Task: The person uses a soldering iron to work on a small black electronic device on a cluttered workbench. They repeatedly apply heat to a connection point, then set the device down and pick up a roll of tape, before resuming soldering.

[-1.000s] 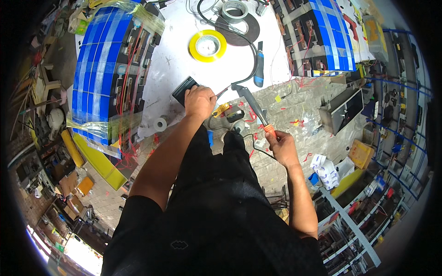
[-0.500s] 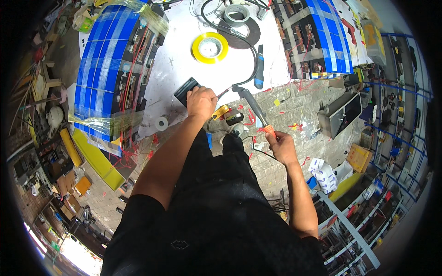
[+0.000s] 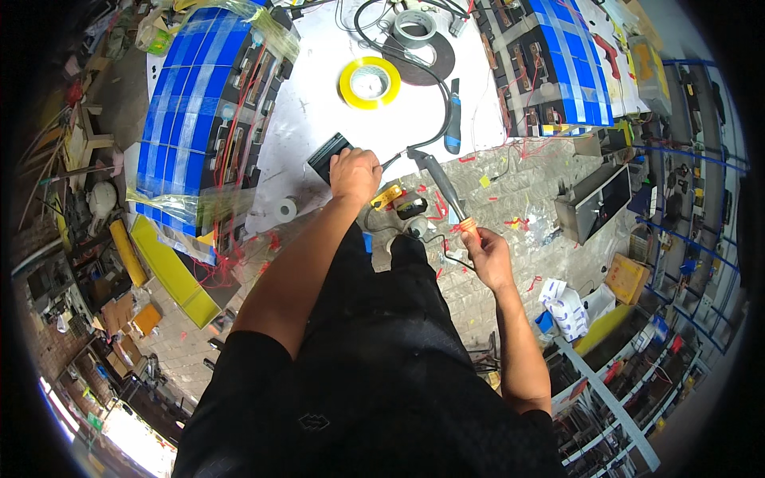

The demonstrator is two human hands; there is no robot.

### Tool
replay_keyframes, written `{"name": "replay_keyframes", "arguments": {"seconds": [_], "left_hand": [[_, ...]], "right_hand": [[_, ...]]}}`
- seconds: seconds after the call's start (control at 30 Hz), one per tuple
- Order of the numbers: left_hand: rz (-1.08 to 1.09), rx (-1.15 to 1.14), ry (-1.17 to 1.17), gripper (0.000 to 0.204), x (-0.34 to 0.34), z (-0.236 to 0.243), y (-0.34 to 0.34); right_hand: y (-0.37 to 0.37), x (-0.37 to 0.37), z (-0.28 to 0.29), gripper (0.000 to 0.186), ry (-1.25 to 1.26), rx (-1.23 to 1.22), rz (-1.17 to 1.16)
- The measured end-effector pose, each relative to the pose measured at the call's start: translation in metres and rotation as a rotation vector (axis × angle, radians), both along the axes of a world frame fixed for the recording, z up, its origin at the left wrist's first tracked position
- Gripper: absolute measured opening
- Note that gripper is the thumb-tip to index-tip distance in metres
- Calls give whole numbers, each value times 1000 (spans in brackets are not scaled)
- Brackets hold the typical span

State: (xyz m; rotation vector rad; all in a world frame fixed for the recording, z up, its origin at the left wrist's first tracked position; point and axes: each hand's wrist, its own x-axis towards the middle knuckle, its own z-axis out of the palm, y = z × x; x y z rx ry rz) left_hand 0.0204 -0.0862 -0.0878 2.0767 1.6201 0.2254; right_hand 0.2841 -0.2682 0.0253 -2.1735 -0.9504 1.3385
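Note:
My left hand (image 3: 355,173) is closed over one end of a black rectangular block (image 3: 325,156) at the table's near edge. A dark lead runs from beside that hand toward a thick black cable (image 3: 441,131). In my right hand (image 3: 488,259) is the orange grip of what looks like a soldering iron (image 3: 444,188), with a dark shaft. Its angled head points up and left, meeting or overlapping the cable; contact cannot be made out. A blue-and-black handled tool (image 3: 453,123) lies right of the cable. What my left fingertips touch is hidden.
Blue battery packs (image 3: 177,119) with red wires stand on the left, and another pack (image 3: 570,68) on the right. Yellow tape (image 3: 344,84), grey tape (image 3: 431,28) and a small white roll (image 3: 284,210) lie on the white tabletop (image 3: 307,95). Red scraps litter the floor.
The whole view has shifted slightly, moving the table things a little rightward. Both hands keep their holds, and the iron's head stays by the cable.

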Motion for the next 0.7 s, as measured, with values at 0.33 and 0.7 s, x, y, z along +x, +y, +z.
{"name": "replay_keyframes", "arguments": {"seconds": [0.33, 0.7], "left_hand": [[-5, 73, -60, 53, -11, 18, -13], [-123, -9, 344, 113, -7, 29, -68]], "right_hand": [[-33, 5, 26, 25, 138, 16, -174], [-61, 28, 28, 24, 208, 6, -259]]}}
